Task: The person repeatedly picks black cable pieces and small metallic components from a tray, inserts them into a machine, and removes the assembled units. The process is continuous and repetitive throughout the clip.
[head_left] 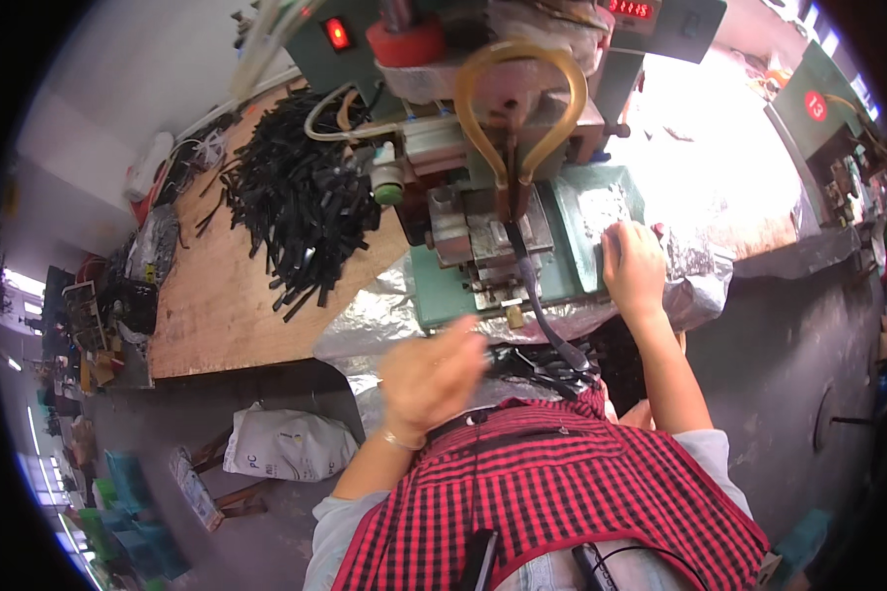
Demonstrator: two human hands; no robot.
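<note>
Head view: L hand (432,374) sits at near edge of workbench (227,305), fingers curled, blurred; tips meet the black strips (547,369) bunched at the person's lap. Grip on them: cannot tell. R hand (633,268) lies palm down, fingers bent, on green machine base (443,291) at its right edge, beside foil sheet (695,281); holds nothing visible. One black strap (534,295) runs from machine clamp toward lap. Pile of black straps (301,212) lies on workbench, left of machine.
</note>
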